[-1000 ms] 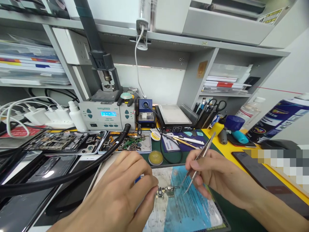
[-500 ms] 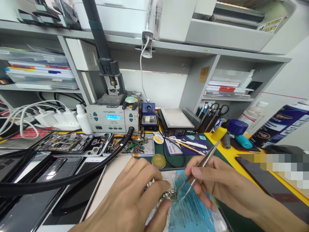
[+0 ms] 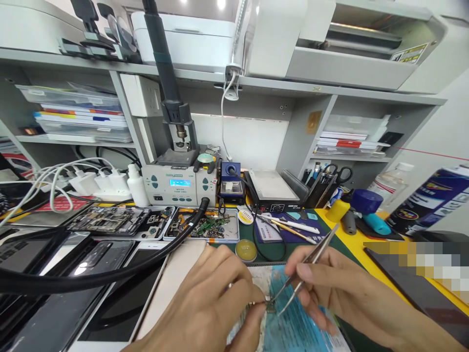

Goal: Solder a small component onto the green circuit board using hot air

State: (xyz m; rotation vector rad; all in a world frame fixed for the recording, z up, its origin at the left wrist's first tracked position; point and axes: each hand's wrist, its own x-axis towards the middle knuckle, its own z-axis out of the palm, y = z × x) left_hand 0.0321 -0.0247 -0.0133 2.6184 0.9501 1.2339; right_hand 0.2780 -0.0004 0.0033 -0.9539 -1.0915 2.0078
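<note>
My left hand [image 3: 220, 296] pinches a small green circuit board [image 3: 270, 307], jutting right — beside silver metal tweezers [image 3: 322, 248] my right hand [image 3: 326, 276] pinches.

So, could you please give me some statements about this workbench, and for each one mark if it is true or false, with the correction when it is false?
1. The right hand holds a pair of tweezers. True.
2. The two tips of the tweezers are pressed together. False: there is a gap between them.
3. The left hand grips a small circuit board between thumb and finger. True.
4. The scissors lie flat on the green mat. False: they stand among other tools in the dark holder.
5. The display on the grey station is lit blue. True.
</note>
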